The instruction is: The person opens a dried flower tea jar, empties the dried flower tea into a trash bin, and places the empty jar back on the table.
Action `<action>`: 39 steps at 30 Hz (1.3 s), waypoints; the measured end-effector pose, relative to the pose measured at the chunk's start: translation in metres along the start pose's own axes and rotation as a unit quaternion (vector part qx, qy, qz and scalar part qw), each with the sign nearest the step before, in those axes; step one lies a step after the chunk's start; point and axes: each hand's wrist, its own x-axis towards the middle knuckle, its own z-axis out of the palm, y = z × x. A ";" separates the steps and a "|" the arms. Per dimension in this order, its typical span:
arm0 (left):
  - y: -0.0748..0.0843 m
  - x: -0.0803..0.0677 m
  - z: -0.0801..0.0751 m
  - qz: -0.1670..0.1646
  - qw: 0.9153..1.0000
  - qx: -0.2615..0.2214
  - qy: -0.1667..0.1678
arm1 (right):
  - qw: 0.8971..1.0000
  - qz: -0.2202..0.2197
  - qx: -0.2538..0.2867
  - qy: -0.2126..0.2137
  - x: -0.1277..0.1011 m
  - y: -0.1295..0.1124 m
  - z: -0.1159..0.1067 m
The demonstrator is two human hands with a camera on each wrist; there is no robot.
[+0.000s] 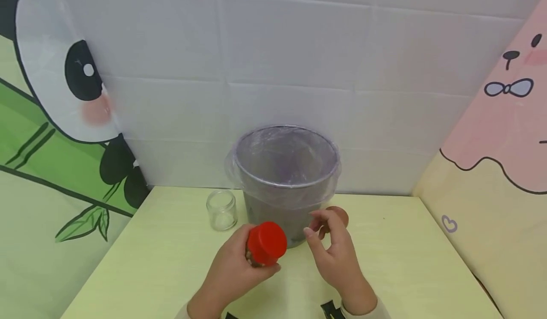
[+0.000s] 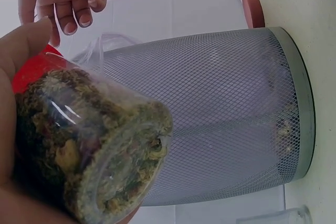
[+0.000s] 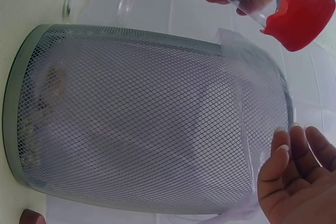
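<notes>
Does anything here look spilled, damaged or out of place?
Nothing stands out. The red-lidded jar is tilted, but the left hand grips it; the mesh bin stands upright, its plastic liner draped over the rim.

The head camera looks forward and down from the near side, over the table to the bin. Both wrist cameras sit lower and closer, turned sideways, facing the far wall; they share the bin and red-lidded jar, nearest the left camera.
</notes>
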 end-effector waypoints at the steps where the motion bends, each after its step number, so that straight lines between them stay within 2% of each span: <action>1: 0.000 0.000 0.001 -0.001 1.000 0.002 -0.004 | 1.000 -0.002 -0.003 -0.002 0.000 0.000 0.001; 11: 0.001 -0.003 0.007 0.011 0.998 0.034 -0.048 | 0.998 -0.042 -0.021 -0.033 0.000 -0.006 0.008; 15: 0.002 -0.004 0.009 0.017 0.997 0.044 -0.056 | 0.996 -0.041 -0.068 -0.047 -0.003 -0.009 0.014; 20: 0.002 -0.004 0.012 0.042 0.995 0.087 -0.033 | 0.988 -0.044 -0.138 -0.062 -0.007 -0.012 0.025; 26: 0.003 -0.006 0.027 0.091 0.984 0.156 0.006 | 0.980 -0.024 -0.172 -0.093 -0.014 -0.019 0.038; 31: 0.006 -0.007 0.033 0.113 0.977 0.181 0.020 | 0.979 -0.031 -0.185 -0.078 -0.017 -0.019 0.043; 39: 0.014 -0.009 0.029 0.090 0.984 0.149 -0.029 | 0.983 -0.064 -0.167 -0.047 -0.017 -0.018 0.041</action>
